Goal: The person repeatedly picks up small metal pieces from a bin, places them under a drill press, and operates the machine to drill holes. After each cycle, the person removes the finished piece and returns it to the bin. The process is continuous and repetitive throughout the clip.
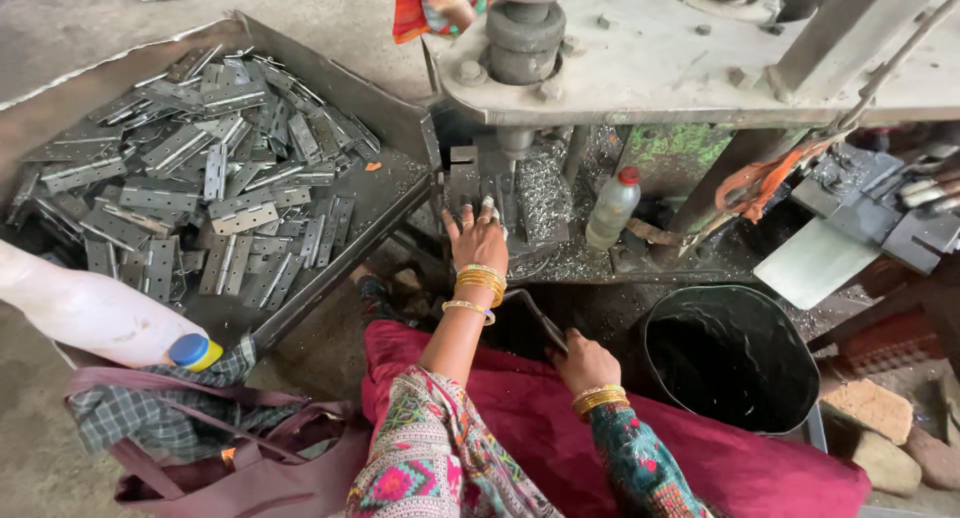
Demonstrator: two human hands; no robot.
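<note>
My left hand (478,240) reaches forward under the drill press head (522,38), fingers pressed on a small metal piece on the fixture (470,178) below the spindle. Whether it grips the piece is unclear. My right hand (585,363) is closed around a bent metal lever handle (530,313) near my lap. Both wrists wear gold bangles. A big pile of grey perforated metal hinge plates (200,178) fills the tray (385,203) to the left.
A plastic bottle with a red cap (612,210) stands by metal shavings on the machine base. A black bucket (735,358) sits at right, bricks beyond it. A white bottle (95,316) and a bag (230,458) lie at lower left. Another person's colourful sleeve (430,6) shows at top.
</note>
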